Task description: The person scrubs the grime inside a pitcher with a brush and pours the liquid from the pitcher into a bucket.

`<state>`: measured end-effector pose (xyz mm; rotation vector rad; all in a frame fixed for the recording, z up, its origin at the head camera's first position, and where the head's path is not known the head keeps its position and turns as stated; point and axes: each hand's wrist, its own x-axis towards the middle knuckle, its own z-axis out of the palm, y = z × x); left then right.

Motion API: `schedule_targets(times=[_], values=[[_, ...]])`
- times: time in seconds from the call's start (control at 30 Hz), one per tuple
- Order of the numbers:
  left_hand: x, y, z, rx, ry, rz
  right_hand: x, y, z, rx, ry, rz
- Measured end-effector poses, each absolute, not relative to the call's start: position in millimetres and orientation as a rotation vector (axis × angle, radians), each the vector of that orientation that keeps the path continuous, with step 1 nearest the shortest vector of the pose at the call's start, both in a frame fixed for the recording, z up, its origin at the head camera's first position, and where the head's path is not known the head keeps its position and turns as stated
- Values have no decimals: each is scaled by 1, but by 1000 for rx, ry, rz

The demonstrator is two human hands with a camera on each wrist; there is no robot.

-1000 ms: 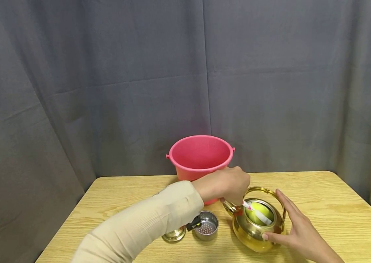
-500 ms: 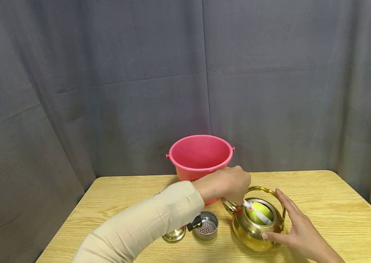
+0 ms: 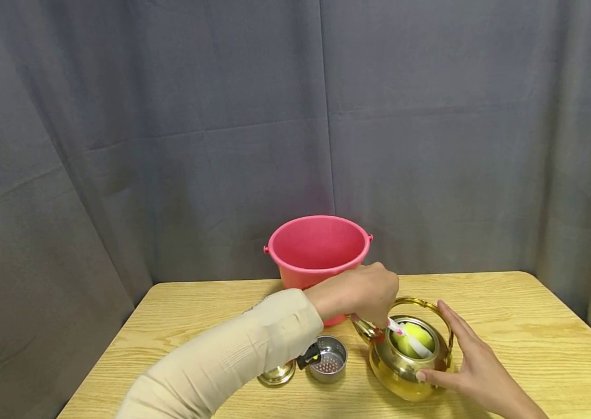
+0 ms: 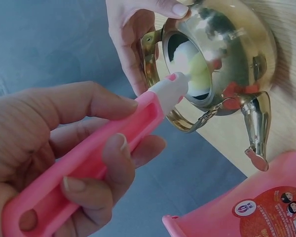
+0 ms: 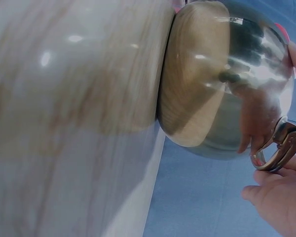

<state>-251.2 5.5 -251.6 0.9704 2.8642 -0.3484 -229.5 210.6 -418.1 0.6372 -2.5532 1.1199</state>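
A gold teapot (image 3: 397, 372) (image 4: 237, 44) (image 5: 212, 74) with its lid off stands on the wooden table (image 3: 536, 326). My left hand (image 3: 369, 297) grips the pink handle of a brush (image 4: 113, 148). The brush's white neck (image 3: 405, 338) slants into the pot's mouth, and its yellow-green sponge head (image 3: 418, 334) sits inside. My right hand (image 3: 473, 361) (image 4: 130, 34) holds the pot from the right side, thumb on the front of the belly and fingers against the far side by the handle joint.
A pink bucket (image 3: 319, 250) (image 4: 246, 212) stands just behind my left hand. A steel strainer cup (image 3: 329, 361) and the gold lid (image 3: 277, 375) lie left of the pot, partly under my sleeve. A grey curtain closes off the back.
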Motion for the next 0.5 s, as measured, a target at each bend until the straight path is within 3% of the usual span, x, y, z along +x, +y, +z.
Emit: schedule_targets(times=[0.5], values=[[-251,1,-246,1023,2826,-144,-226,212,-420,643,-2544,1126]])
